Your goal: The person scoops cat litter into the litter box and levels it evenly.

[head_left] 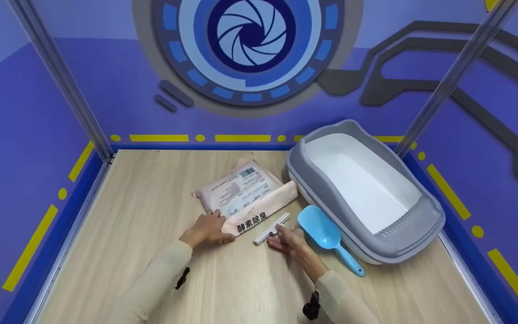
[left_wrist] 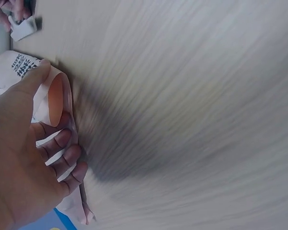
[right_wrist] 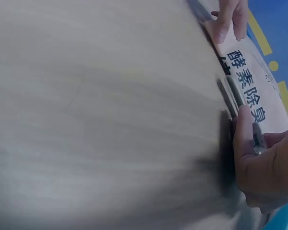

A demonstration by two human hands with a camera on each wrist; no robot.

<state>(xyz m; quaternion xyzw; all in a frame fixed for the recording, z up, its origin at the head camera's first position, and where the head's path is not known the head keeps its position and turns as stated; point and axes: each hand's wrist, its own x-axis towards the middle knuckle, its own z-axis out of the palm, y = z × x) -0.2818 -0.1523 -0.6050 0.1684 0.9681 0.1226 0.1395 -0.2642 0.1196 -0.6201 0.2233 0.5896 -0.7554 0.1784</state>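
Note:
A pale pink bag (head_left: pixel 241 189) with printed text and a barcode lies flat on the table, its near edge folded over into a flap. At the flap's left end my left hand (head_left: pixel 208 228) pinches the bag, thumb on the fold and the other fingers against the side, as the left wrist view shows (left_wrist: pixel 33 139). Between thumb and fingers, my right hand (head_left: pixel 291 243) holds a slim white sealing clip (head_left: pixel 265 235), close to the flap's near side. In the right wrist view the clip (right_wrist: pixel 236 91) runs alongside the flap, partly hidden by the fingers.
Right of the right hand lies a light blue scoop (head_left: pixel 324 231), handle toward the near side. Beyond it a grey and white litter box (head_left: pixel 299 173) takes up the table's right side. Blue panel walls (head_left: pixel 101 90) border the wooden table (head_left: pixel 151 189) at back, left and right.

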